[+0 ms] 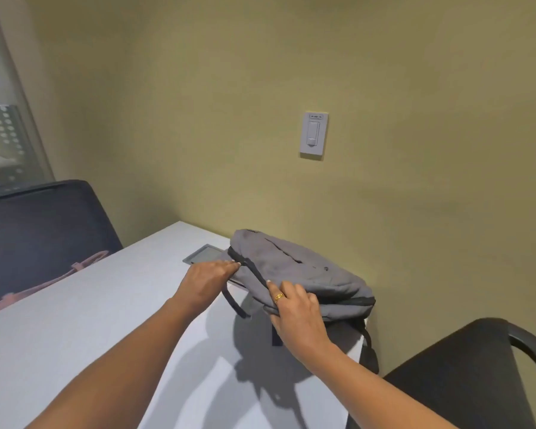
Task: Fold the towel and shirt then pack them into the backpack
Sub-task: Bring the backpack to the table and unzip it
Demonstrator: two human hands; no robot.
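Head view, single frame.

- Olive-green painted wall [384, 88]: fills the upper two thirds of the frame.
- White flat-topped table [75, 351]: runs from lower left to centre. Its right edge drops away at lower centre-right.
- Grey fabric backpack [304, 270]: at centre-right of the frame, over the table's far right corner and close to the wall. It lies on its side, soft and slumped, with a slit pocket across the upper face. A dark zip band runs along its near edge from the left end to the right end. A heavy shadow falls on the table beneath it.
- Dark straps [370, 348]: hang off the table's right edge below the backpack. A further loop droops under the left end.
- Left hand [206, 281]: left of centre, fingers reaching out, tips brought together in a pinch at the left end of the zip band.
- Right hand [294, 317]: just right of the left hand and apart from it. It grips the backpack's near edge with the fingers laid over the top.
- Gold ring [278, 297]: on a finger of the right hand.

Hidden or unclear:
- The zip pull is covered by the left fingertips.
- The right thumb is not visible.
- The backpack's interior cannot be seen.
- It cannot be told whether the backpack's underside rests on the table.
- Grey recessed panel [203, 255]: set in the tabletop, partly covered by the backpack and the left hand.
- Black curved-arm chair [461, 382]: cut off at lower right.
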